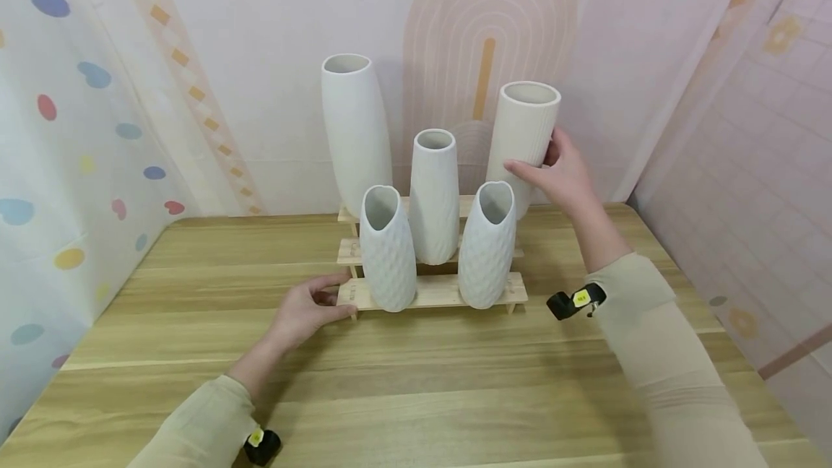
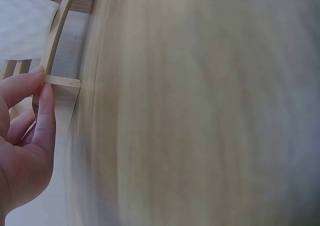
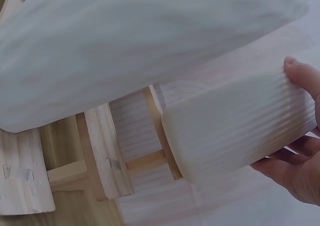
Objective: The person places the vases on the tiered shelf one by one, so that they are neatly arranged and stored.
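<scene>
A three-tier wooden stand [image 1: 437, 292] bears several white vases. My right hand [image 1: 567, 173] grips the ribbed vase [image 1: 523, 132] at the back right, thumb on the near side and fingers round the far side. In the right wrist view, the base of that ribbed vase [image 3: 220, 128] is right at the end of the top board [image 3: 164, 133]. At the lowest board's left end, my left hand [image 1: 310, 311] pinches the stand between thumb and fingers; the left wrist view shows the fingertips [image 2: 46, 93] beside a short leg [image 2: 64, 81].
Two dimpled vases [image 1: 390, 258] [image 1: 487, 255] stand on the lowest tier. A slim vase [image 1: 435, 201] is on the middle tier, and a tall smooth vase [image 1: 356, 136] at the back left. Behind the wooden table [image 1: 416, 388] hangs a patterned curtain [image 1: 273, 78].
</scene>
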Motion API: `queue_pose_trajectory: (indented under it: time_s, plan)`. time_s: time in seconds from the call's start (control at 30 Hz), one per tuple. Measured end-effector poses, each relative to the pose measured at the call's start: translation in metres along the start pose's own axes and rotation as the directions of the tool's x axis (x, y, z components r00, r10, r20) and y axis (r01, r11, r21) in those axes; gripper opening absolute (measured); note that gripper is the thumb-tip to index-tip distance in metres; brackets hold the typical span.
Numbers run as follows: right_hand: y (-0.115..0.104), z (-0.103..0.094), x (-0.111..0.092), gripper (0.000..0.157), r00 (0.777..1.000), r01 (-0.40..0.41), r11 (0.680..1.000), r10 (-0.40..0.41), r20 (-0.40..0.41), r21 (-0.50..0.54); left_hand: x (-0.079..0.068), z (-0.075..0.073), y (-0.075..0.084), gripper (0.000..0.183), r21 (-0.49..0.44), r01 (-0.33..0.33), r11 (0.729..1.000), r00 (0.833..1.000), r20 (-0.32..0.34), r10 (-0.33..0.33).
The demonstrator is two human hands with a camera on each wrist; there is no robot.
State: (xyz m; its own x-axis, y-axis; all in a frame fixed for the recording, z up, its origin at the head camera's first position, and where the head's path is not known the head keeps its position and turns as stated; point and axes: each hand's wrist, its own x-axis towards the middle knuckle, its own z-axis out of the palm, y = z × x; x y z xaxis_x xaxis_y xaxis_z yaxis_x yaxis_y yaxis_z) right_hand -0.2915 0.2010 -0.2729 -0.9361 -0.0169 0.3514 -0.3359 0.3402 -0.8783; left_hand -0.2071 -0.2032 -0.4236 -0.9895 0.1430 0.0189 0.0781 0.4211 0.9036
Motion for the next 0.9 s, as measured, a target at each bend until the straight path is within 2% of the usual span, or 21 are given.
queue_pose_trajectory:
  time_s: [0.27, 0.47, 0.9]
  plan:
    - [0.0, 0.014, 0.013, 0.073, 0.999, 0.035, 0.999, -0.035, 0.008, 0.008, -0.001, -0.001, 0.0, 0.061, 0.02, 0.001, 1.0, 1.0, -0.006, -0.001]
    - [0.0, 0.021, 0.019, 0.075, 1.0, 0.025, 1.0, -0.025, 0.016, 0.0, -0.001, -0.002, -0.001, 0.06, 0.021, 0.0, 1.0, 1.0, -0.007, 0.0]
    - [0.002, 0.023, 0.022, 0.08, 0.999, 0.025, 1.0, -0.024, 0.024, -0.01, -0.002, -0.002, 0.002, 0.061, 0.017, 0.01, 1.0, 1.0, -0.007, -0.01]
